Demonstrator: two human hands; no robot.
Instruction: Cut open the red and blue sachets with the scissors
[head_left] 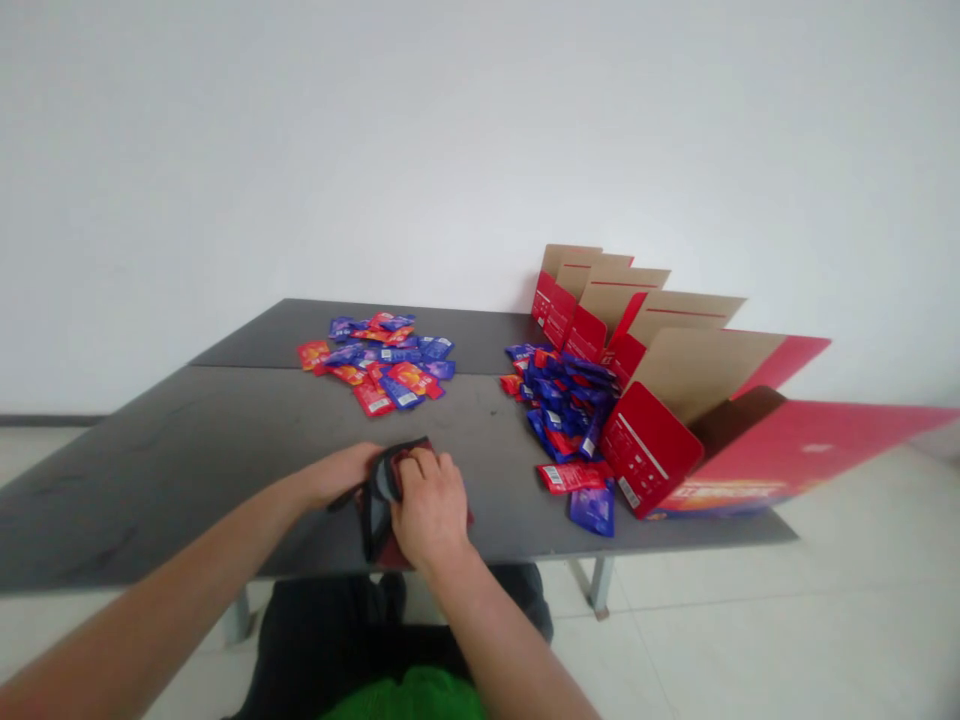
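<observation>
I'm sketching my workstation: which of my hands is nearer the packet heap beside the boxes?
Right. Your right hand is at the dark pouch, left of the packet heap; your left hand is at the pouch's left side, farther from the heap.

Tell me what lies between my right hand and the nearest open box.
Bare tabletop beside your right hand, then the near end of a heap of red and purple packets next to the box; seen in the head view.
</observation>
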